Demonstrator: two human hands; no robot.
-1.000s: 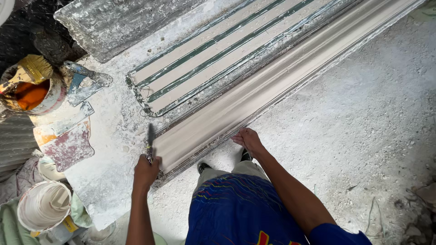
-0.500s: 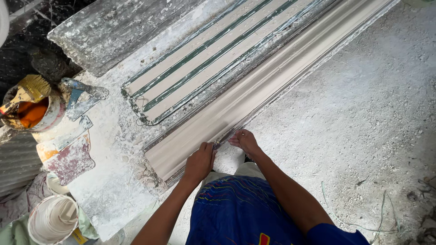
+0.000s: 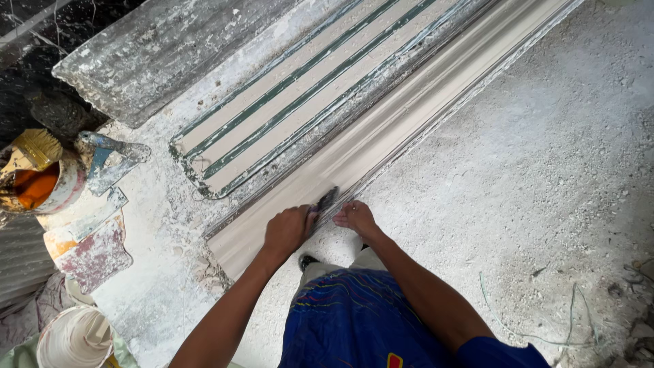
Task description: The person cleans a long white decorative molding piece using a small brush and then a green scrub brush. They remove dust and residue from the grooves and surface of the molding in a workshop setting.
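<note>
Plaster moulding point(image 3: 381, 146), long, smooth and pale with stepped ridges, lies diagonally on the dusty, chalk-caked floor point(image 3: 545, 170), beside a ribbed green-and-cream mould point(image 3: 300, 88). We see our left hand point(image 3: 289, 230) clenched around a dark-handled scraper point(image 3: 325, 202), its tip pressed to the moulding's near edge. Our right hand point(image 3: 356, 218) rests just beside it, fingers loosely curled, touching that same edge and grasping nothing.

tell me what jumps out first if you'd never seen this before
A long pale plaster moulding runs diagonally across the dusty floor. At its near edge the left hand presses a dark tool against it, the right hand alongside. Far left, an orange-filled pot holds a brush.
</note>
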